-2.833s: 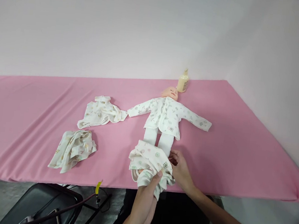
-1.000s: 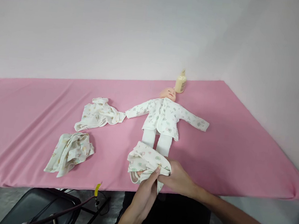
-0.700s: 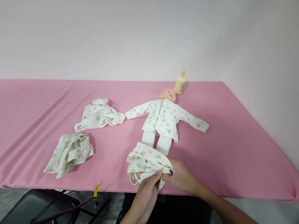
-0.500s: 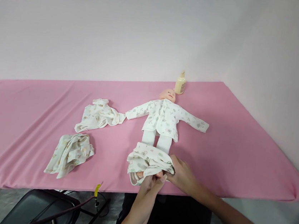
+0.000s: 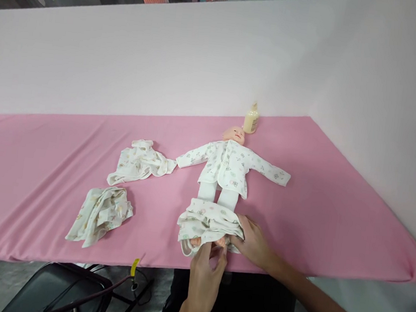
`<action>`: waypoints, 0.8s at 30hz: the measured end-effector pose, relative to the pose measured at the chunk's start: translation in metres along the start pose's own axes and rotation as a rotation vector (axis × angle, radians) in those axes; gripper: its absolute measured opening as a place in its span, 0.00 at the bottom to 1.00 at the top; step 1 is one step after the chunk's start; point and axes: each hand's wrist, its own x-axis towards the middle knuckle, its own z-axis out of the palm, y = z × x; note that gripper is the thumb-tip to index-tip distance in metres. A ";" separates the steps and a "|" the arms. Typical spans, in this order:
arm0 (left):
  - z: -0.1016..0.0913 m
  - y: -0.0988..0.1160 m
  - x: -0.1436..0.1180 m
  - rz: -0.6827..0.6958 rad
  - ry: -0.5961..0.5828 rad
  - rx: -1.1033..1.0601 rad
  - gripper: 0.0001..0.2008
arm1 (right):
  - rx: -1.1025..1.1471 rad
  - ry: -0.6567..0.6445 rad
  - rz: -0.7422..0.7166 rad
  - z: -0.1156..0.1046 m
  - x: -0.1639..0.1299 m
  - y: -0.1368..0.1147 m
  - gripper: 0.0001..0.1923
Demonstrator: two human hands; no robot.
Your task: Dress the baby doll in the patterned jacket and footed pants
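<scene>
Head view: both hands are working at the near edge of the pink table cover point(image 5: 42, 157), on a bunched pair of printed baby trousers point(image 5: 206, 222) that is lying just below the feet of a doll point(image 5: 229, 166). Right hand point(image 5: 254, 241) is gripping the right side of the bundle, fingers curled over the fabric edge. Left hand point(image 5: 205, 276) is coming up from below the table edge, fingertips pinching at the lower hem of the same garment (exact grip is partly hidden by the folds, so how much cloth it is holding cannot be told). The doll is lying on its back, head toward the far wall, arms spread, wearing a printed jacket and white leggings. A cream bottle point(image 5: 251, 121) is standing upright just behind the doll's head. Two more garments are lying to the left, apart from the hands: a crumpled white top point(image 5: 140, 162) near the doll's sleeve, and a greenish printed bundle point(image 5: 102, 211) closer to the near edge. A dark chair point(image 5: 61, 292) is showing below the table edge, lower left.
</scene>
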 end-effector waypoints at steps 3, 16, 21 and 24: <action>0.002 -0.005 0.003 0.185 0.142 0.218 0.10 | 0.112 -0.012 0.109 -0.008 0.003 -0.010 0.14; 0.008 -0.008 0.010 0.343 0.219 0.440 0.13 | 0.162 -0.058 0.219 -0.015 0.016 -0.009 0.07; -0.006 -0.012 -0.001 0.372 0.167 0.355 0.16 | 0.013 -0.107 0.176 -0.016 0.012 -0.001 0.06; -0.031 -0.019 -0.004 0.419 0.262 0.330 0.13 | 0.084 -0.139 0.206 -0.012 0.004 0.004 0.13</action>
